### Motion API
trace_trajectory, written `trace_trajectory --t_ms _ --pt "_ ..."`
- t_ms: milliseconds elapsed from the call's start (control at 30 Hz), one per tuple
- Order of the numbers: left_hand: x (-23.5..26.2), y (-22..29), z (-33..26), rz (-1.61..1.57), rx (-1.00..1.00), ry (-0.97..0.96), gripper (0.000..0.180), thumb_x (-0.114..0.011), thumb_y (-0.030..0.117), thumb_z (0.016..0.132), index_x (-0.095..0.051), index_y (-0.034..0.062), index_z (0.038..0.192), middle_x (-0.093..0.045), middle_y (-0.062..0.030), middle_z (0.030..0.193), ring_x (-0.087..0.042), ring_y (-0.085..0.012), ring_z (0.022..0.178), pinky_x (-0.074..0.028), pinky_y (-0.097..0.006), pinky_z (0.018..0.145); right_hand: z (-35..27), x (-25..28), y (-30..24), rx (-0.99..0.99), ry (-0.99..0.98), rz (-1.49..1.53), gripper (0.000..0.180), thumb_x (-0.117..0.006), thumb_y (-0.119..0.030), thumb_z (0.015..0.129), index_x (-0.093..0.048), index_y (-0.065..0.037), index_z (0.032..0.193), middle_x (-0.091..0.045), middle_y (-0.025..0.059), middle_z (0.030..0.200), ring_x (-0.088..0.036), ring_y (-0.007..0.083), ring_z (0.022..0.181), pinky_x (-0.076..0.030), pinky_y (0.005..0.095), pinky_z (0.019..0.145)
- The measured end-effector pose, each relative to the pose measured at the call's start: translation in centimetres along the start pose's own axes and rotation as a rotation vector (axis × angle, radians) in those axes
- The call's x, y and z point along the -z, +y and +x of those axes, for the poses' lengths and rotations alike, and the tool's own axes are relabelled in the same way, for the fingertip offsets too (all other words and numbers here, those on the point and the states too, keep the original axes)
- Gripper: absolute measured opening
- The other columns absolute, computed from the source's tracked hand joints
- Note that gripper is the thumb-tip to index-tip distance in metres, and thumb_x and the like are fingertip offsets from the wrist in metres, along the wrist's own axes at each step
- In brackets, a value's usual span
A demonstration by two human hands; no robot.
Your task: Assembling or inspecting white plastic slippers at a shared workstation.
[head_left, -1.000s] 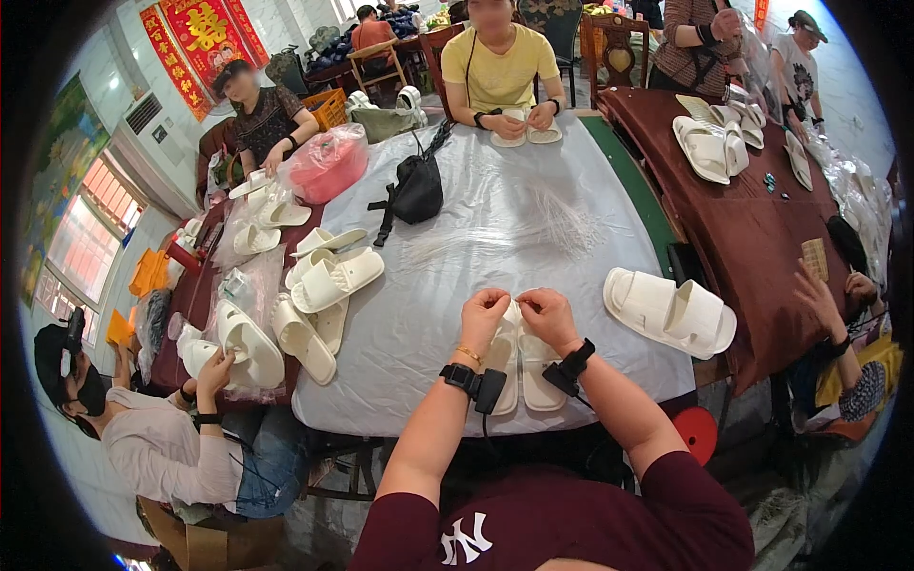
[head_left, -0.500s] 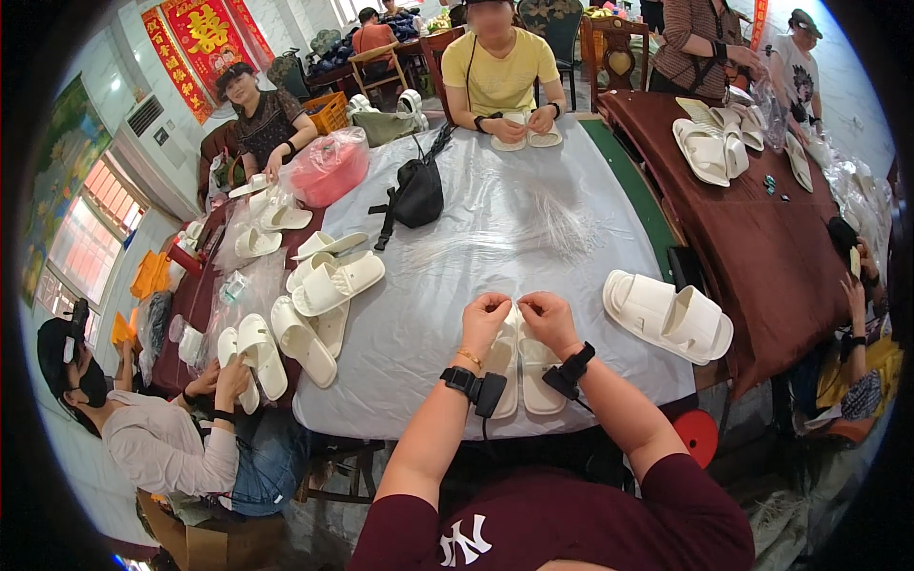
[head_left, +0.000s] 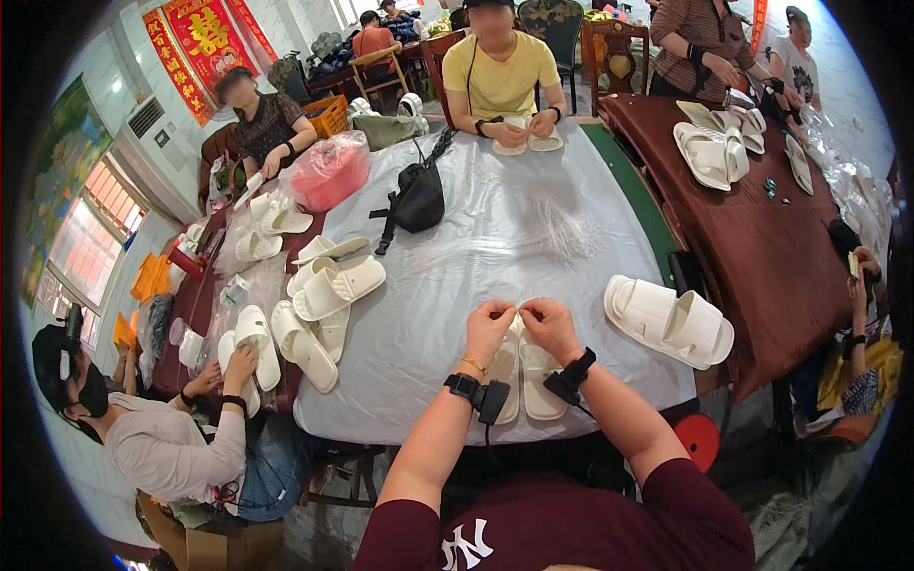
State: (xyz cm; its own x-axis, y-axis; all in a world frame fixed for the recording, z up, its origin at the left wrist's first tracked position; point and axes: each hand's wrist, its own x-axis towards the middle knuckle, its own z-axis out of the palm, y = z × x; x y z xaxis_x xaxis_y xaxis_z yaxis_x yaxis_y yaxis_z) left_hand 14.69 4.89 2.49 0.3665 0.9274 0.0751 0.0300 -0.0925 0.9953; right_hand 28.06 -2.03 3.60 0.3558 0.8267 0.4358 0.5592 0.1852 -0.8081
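Note:
Close to the near edge of the table lies a pair of white slippers, the left slipper [head_left: 509, 404] and the right slipper [head_left: 545, 403] side by side with their toes pointing away from me. Over the toe end, my left hand [head_left: 490, 326] and my right hand [head_left: 549, 325] meet, almost touching. Both have thumb and fingers pinched together. Anything between the fingertips is too small to make out. My wrists and hands partly cover the slippers. Each wrist carries a black strapped device.
Another white slipper pair [head_left: 669, 322] lies to the right, and several slippers [head_left: 328, 287] are heaped at left. Thin clear strands [head_left: 557, 228] and a black bag [head_left: 416, 198] lie farther back. Co-workers sit left and across, including one in yellow [head_left: 505, 71] handling slippers.
My two hands stay pinched at the slippers' toe end, with only a slight shift. At left, a co-worker's hand and the slipper by it have moved a little.

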Motion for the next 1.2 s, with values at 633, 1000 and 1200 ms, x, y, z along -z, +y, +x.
trace_trajectory --t_ms 633,1000,1200 --pt "0.1 0.3 -0.2 0.038 0.013 0.007 0.011 -0.069 0.009 0.079 -0.069 0.0003 0.086 -0.066 -0.0013 0.077 -0.059 -0.0069 0.068 -0.048 -0.022 0.063 -0.2 -0.3 0.6 -0.009 -0.012 0.006 0.012 -0.067 -0.011 0.078 -0.068 0.0 0.084 -0.066 0.0123 0.074 -0.063 0.0199 0.065 -0.049 0.0297 0.059" --pt "-0.1 -0.2 -0.1 0.159 -0.061 -0.019 0.013 -0.069 0.011 0.078 -0.069 -0.0004 0.084 -0.067 -0.0062 0.076 -0.061 -0.0116 0.067 -0.05 -0.025 0.062 0.1 0.0 0.2 0.076 -0.025 -0.022 0.011 -0.064 -0.013 0.076 -0.067 -0.002 0.077 -0.064 0.0152 0.073 -0.061 0.032 0.069 -0.047 0.0395 0.063" --pt "0.3 0.7 0.2 0.355 -0.127 -0.1 0.018 -0.068 0.019 0.079 -0.07 0.0035 0.09 -0.068 -0.011 0.084 -0.065 -0.0192 0.074 -0.051 -0.03 0.069 -0.1 0.1 -0.1 -0.038 -0.041 0.068 0.014 -0.065 -0.017 0.081 -0.069 -0.003 0.085 -0.065 0.0136 0.073 -0.062 0.0283 0.067 -0.048 0.0357 0.061"
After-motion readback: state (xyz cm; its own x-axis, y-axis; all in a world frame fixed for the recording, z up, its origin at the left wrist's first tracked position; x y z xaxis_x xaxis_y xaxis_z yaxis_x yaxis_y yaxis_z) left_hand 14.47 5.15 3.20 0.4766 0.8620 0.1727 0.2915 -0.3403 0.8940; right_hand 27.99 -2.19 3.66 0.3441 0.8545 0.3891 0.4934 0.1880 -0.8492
